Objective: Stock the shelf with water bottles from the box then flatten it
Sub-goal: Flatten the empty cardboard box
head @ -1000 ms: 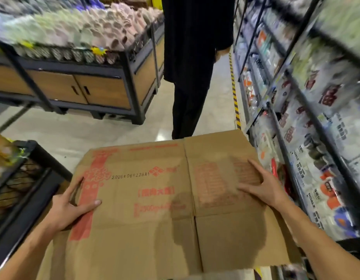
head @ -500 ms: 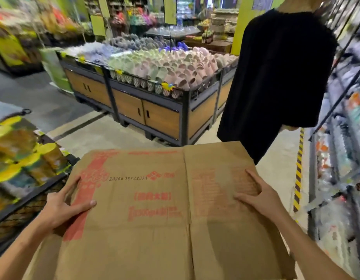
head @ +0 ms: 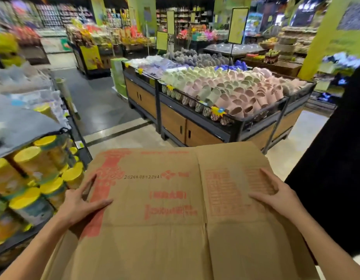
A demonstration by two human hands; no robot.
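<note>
Since a moment ago the view has turned left toward the slipper stand (head: pixel 215 118), while the flattened box (head: pixel 175 229) stays level in midair, the left hand (head: pixel 80 205) and right hand (head: pixel 276 199) each gripping a side edge, thumbs and fingers (head: pixel 88 184) on top; it looks light, stiff, floppy at its creases, best carried by both edges.

Tan box with red print, pastel slipper bins behind.
Box (head: pixel 175 239) tan-brown cardboard, red blocks and lettering, black date stamp towards the far edge. Far centre slippers (head: pixel 245 91) in colour bands: pink right, pale green middle, lilac and grey further back, one bright blue patch. Display bins (head: pixel 173 123) black frames, orange-brown wood-grain doors, yellow starburst tags (head: pixel 218 112) on the rim. Near left jars (head: pixel 33 158) yellow lids, amber bodies; grey cover (head: pixel 23 126) over them. Pillars (head: pixel 326 37) lime green. Floor (head: pixel 106 110) dark grey far, pale beige near, dark stripe between. Right-side clothing (head: pixel 336 178) plain black.
</note>
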